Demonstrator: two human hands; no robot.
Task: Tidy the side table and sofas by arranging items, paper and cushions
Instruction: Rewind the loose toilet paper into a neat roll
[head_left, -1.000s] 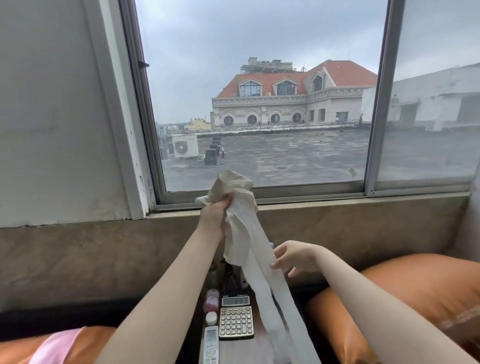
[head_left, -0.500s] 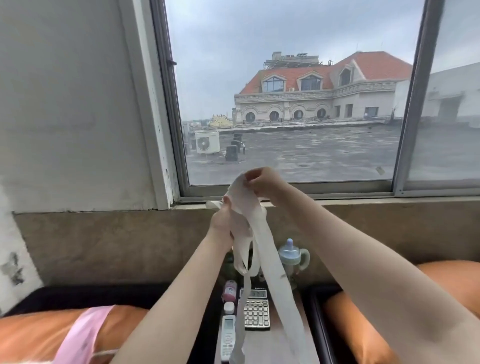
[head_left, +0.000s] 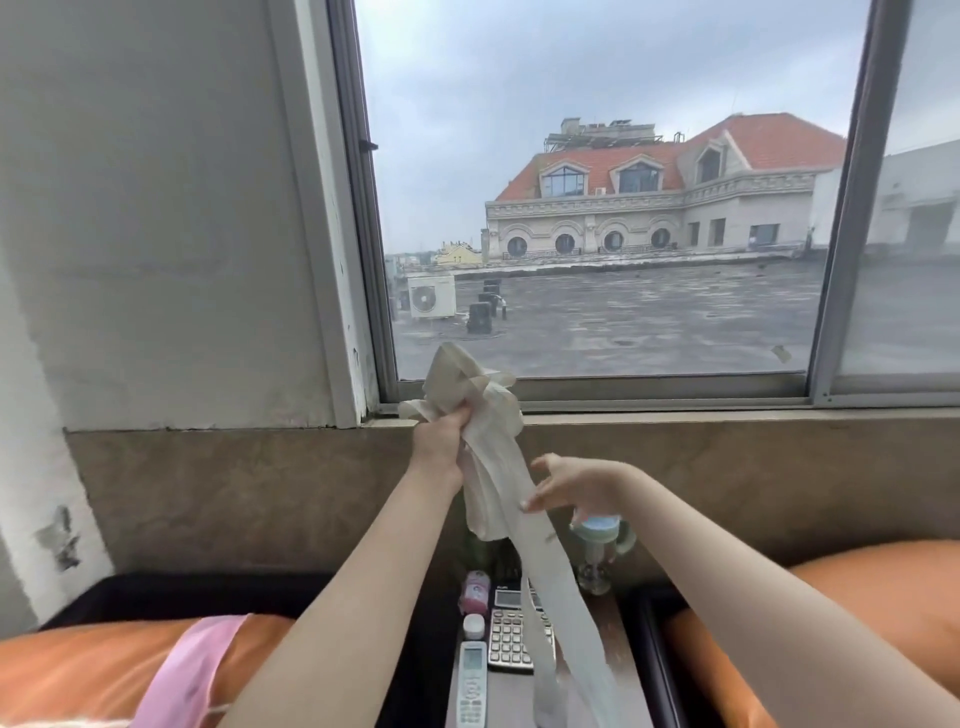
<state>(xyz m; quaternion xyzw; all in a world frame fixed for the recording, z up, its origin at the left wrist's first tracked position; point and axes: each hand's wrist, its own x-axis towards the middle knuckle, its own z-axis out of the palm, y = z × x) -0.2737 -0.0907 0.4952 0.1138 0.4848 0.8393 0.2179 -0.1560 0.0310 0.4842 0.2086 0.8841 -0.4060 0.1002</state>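
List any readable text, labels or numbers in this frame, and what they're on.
Nothing is legible.
Keys and display of the calculator: too blurred to read.
Buttons and screen of the remote control: too small to read.
Label on the pink bottle: blurred, unreadable.

Soft overcast daylight from the window (head_left: 597, 208) — edges bowed, hands slightly blurred.
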